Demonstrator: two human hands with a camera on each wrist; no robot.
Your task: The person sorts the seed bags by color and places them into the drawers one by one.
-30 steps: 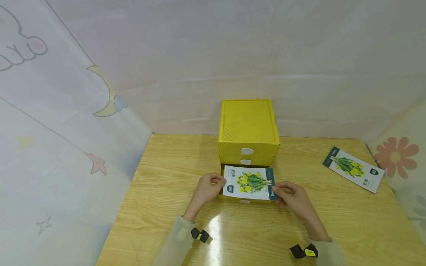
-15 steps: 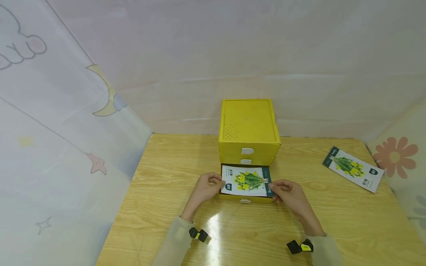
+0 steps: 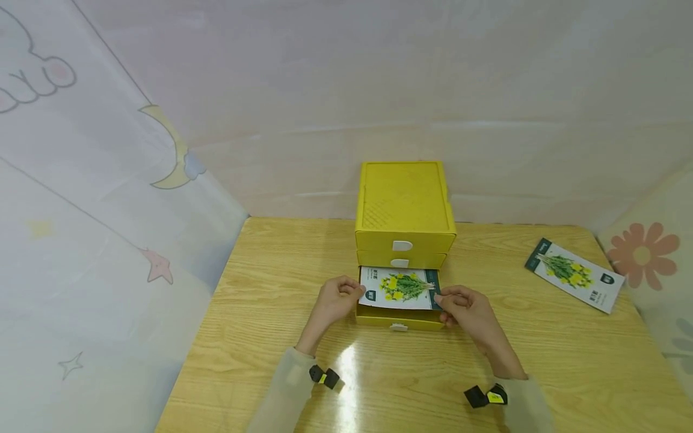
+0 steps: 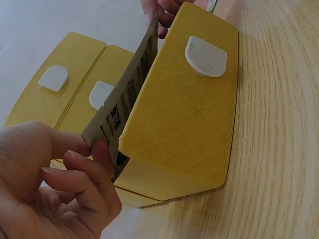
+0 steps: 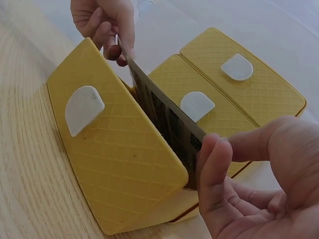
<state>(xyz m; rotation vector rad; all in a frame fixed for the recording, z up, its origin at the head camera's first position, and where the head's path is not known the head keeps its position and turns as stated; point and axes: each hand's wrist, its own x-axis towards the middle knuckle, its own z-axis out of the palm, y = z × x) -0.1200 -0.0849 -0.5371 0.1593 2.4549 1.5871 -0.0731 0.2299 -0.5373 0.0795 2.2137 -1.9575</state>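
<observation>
A flat seed packet with yellow flowers and green leaves printed on it is held level across the pulled-out bottom drawer of a yellow drawer box. My left hand pinches the packet's left end between thumb and finger. At the dark green end, my right hand pinches the near corner. Both wrist views show the packet edge-on behind the drawer front, close to its top edge, with fingertips beside the drawer's corners. Most of the drawer's inside is hidden under the packet.
A second, similar packet lies slanted on the wooden table at the right. Above the pulled-out drawer are two closed drawers with white tabs. A printed cloth hangs behind the table and along its sides.
Both hands have moved the packet slightly left and back toward the drawer box, so more of the drawer's front part shows. The drawer and the second packet stay put.
</observation>
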